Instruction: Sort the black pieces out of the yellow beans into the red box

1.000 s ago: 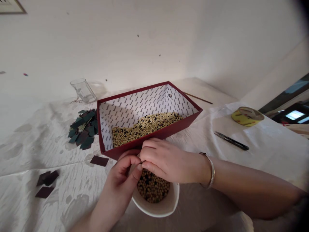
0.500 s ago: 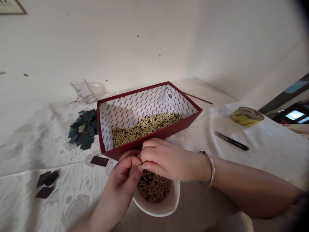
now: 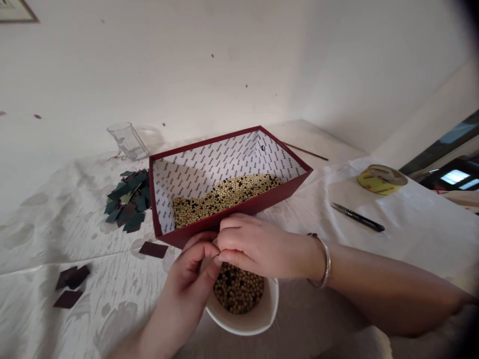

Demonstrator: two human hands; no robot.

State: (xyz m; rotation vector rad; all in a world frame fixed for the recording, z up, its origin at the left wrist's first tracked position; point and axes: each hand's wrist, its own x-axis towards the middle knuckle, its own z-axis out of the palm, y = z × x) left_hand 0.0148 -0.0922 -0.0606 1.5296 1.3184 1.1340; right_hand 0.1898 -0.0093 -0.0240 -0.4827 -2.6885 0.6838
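Note:
Over a white bowl (image 3: 242, 329), my left hand (image 3: 190, 276) and my right hand (image 3: 254, 247) meet with fingertips pinched together. Whatever lies between the fingertips is hidden or too small to make out. Small beige and black beads (image 3: 239, 294) fill the bowl's bottom, and the hands cover its far rim. Right behind my knuckles stands a dark red box (image 3: 292, 185) with a printed white lining. A slope of similar beads (image 3: 232, 197) lies inside it. My right wrist wears a silver bangle.
Left of the box is a heap of dark green pieces (image 3: 129, 197), with several dark brown pieces (image 3: 69, 298) nearer me. A glass mug (image 3: 129, 142) stands behind. To the right lie a slim black two-pronged tool (image 3: 359, 218), a yellow tape roll (image 3: 379, 183) and a thin stick (image 3: 305, 151).
The whole view has shifted very slightly. My hands keep the same pinch over the bowl, and nothing else has visibly moved.

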